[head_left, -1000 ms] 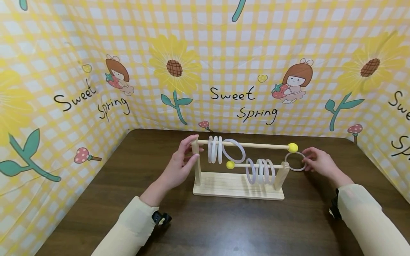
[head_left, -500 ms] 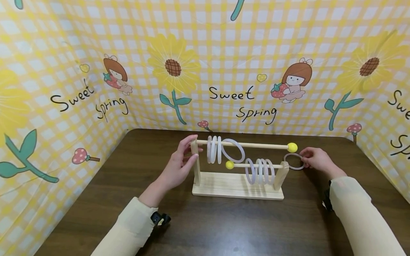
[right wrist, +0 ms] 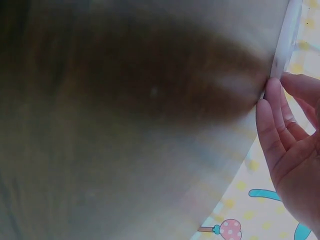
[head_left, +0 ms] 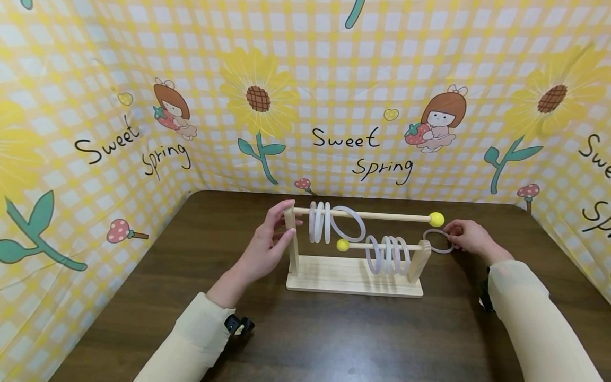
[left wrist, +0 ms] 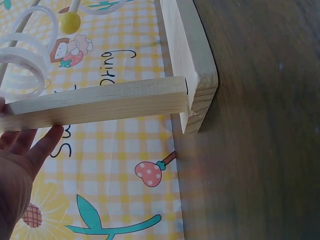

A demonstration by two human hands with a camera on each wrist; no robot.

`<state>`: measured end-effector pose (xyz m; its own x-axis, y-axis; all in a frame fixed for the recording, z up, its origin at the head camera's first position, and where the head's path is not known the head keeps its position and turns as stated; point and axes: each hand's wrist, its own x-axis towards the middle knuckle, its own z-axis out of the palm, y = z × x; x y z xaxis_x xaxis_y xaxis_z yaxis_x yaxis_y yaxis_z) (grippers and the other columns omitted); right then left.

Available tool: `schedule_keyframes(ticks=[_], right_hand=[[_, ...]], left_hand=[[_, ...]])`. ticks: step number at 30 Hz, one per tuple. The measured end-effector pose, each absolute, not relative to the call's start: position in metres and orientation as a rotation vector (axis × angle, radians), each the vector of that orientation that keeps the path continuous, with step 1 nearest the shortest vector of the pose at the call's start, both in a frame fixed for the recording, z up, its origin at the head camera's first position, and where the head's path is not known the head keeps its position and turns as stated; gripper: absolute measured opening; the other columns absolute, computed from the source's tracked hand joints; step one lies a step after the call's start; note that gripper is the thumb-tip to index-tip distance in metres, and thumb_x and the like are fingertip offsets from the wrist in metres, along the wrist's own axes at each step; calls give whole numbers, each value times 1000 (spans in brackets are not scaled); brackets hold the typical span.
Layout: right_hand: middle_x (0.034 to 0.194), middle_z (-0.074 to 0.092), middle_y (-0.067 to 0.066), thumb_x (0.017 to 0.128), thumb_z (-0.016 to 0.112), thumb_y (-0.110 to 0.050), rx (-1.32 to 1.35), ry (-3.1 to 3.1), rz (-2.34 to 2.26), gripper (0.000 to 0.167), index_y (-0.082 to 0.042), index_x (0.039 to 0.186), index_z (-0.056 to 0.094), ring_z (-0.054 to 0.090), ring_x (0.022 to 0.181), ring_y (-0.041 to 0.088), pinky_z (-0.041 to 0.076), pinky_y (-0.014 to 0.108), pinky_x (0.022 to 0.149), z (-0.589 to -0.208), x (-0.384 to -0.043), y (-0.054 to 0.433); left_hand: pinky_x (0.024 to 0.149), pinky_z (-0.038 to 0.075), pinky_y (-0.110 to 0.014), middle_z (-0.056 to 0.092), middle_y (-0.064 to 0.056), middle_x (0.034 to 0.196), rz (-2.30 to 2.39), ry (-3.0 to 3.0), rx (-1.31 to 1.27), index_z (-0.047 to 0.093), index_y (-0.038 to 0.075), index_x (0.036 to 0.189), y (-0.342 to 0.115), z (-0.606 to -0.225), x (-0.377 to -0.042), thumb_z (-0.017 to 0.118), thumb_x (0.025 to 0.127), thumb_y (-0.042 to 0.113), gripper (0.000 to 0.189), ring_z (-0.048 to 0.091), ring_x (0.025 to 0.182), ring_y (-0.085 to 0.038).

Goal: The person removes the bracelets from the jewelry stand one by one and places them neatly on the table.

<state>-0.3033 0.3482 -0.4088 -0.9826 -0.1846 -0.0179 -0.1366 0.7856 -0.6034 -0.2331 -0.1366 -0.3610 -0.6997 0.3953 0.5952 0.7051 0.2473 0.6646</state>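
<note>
My left hand (head_left: 264, 248) holds the tall left post (head_left: 293, 249) of a wooden ring stand (head_left: 350, 282), thumb on the near side. In the left wrist view, its fingers (left wrist: 46, 146) lie against the post (left wrist: 115, 102). Right of the stand, my right hand (head_left: 471, 240) pinches a pale, translucent ring (head_left: 439, 252) by its edge, low beside the short right post (head_left: 420, 262). The right wrist view has this ring (right wrist: 285, 47) edge-on between thumb and fingertips. Several similar rings hang on the upper rod (head_left: 391, 217), one slanted (head_left: 364, 233), and several on the lower rod (head_left: 358, 246).
Yellow balls cap the upper rod's right end (head_left: 436, 219) and the lower rod's left end (head_left: 343, 245). The stand is on a dark wooden table (head_left: 305, 334). A yellow checked cloth (head_left: 305, 79) with flowers surrounds the table's back and sides.
My right hand and its ring have shifted slightly left, closer to the stand's short post. My left hand keeps its hold on the tall post, and the rings on the rods stay put.
</note>
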Motion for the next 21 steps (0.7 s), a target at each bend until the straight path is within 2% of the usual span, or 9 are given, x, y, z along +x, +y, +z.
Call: schedule_keyframes(ticks=[5, 10, 14, 18, 21], right_hand=[[80, 62, 13, 93, 58, 1, -271, 2901, -955, 19, 12, 109, 56, 59, 63, 19, 50, 32, 54, -408, -303, 350], [89, 63, 23, 92, 59, 2, -312, 2896, -987, 23, 15, 112, 55, 65, 69, 24, 52, 34, 59, -401, -297, 353], [96, 62, 26, 93, 59, 0, -347, 2939, -1002, 27, 14, 116, 54, 66, 72, 26, 51, 32, 58, -393, -291, 357], [101, 61, 25, 96, 59, -3, -368, 2981, -1055, 31, 12, 121, 52, 65, 76, 22, 50, 31, 57, -384, -282, 360], [102, 61, 26, 96, 59, -2, -411, 3022, -1123, 31, 12, 123, 52, 64, 77, 11, 51, 27, 60, -375, -274, 360]], left_hand=[[85, 51, -53, 54, -16, 127, -1435, -2219, -1016, 28, 19, 145, -137, -361, -233, 50, 99, -1, 55, 59, 113, -30], [85, 51, -54, 54, -15, 127, -1436, -2224, -1009, 28, 20, 145, -137, -362, -233, 50, 99, -1, 55, 59, 114, -29], [85, 51, -53, 54, -15, 127, -1434, -2228, -1007, 28, 19, 145, -137, -361, -232, 50, 99, -1, 55, 58, 114, -30], [85, 51, -51, 54, -15, 127, -1426, -2233, -1009, 28, 19, 145, -137, -360, -232, 50, 99, -1, 54, 58, 114, -31], [85, 52, -51, 55, -15, 127, -1422, -2233, -1011, 28, 19, 145, -137, -360, -232, 50, 99, 0, 54, 58, 114, -31]])
